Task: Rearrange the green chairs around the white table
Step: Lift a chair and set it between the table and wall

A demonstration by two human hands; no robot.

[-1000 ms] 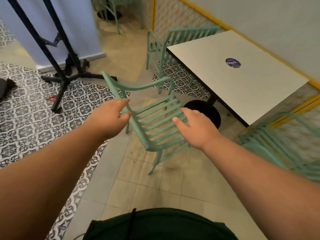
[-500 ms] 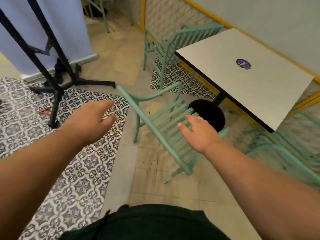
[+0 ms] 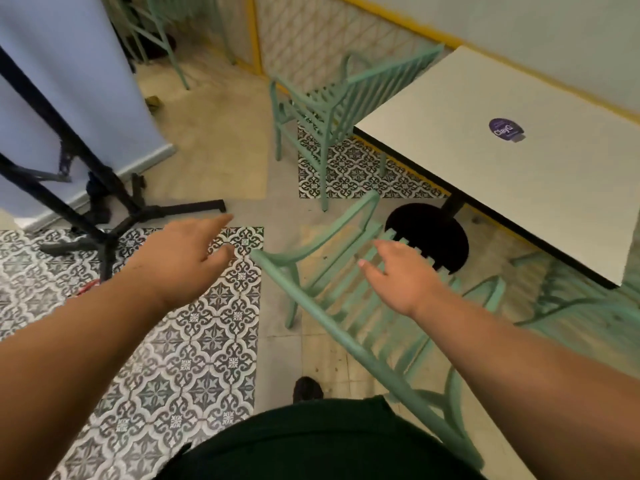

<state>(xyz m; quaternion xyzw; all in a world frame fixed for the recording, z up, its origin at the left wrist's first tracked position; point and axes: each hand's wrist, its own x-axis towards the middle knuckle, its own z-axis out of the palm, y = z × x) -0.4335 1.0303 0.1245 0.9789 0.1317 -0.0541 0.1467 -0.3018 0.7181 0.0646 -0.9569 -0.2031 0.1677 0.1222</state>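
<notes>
A slatted green chair [image 3: 332, 327] with a curved top rail stands nearest, just before the smooth white worktop [image 3: 519, 195]. The right hand [image 3: 405, 277] hovers over its slats, fingers loose, grasping nothing. The left hand [image 3: 183, 258], fingers spread and released, hangs above patterned floor tiles [image 3: 194, 341]. A second slatted chair [image 3: 322, 109] stands at the worktop's far-left side, and a third [image 3: 571, 306], blurred, stands to the right. One round purple sticker [image 3: 506, 129] lies on the worktop.
</notes>
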